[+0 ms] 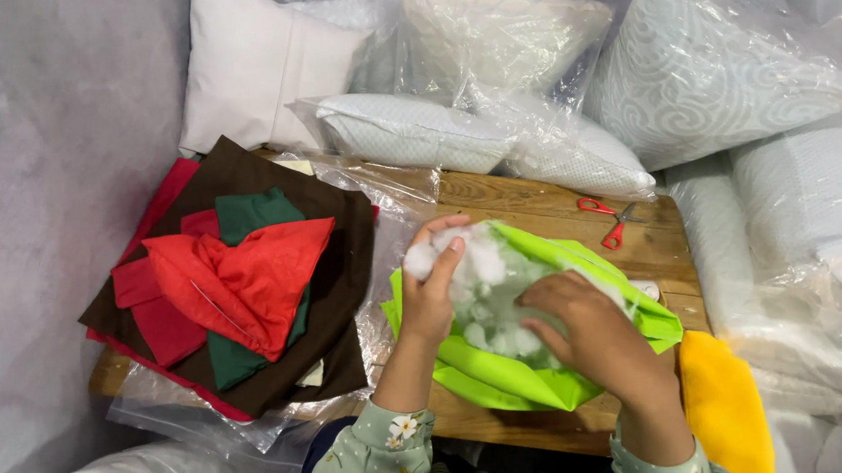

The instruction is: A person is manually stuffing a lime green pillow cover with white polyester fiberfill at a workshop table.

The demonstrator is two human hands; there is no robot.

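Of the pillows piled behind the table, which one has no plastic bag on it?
The plain white pillow at the far left of the pile, behind the stack of fabric pieces. Its cloth shows bare and matte, while the other pillows sit in shiny clear bags.

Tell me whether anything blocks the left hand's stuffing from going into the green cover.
Nothing visible does. The left hand holds a white stuffing tuft right at the mouth of the lime-green cover. The right hand rests on the filling already inside, beside that path rather than across it.
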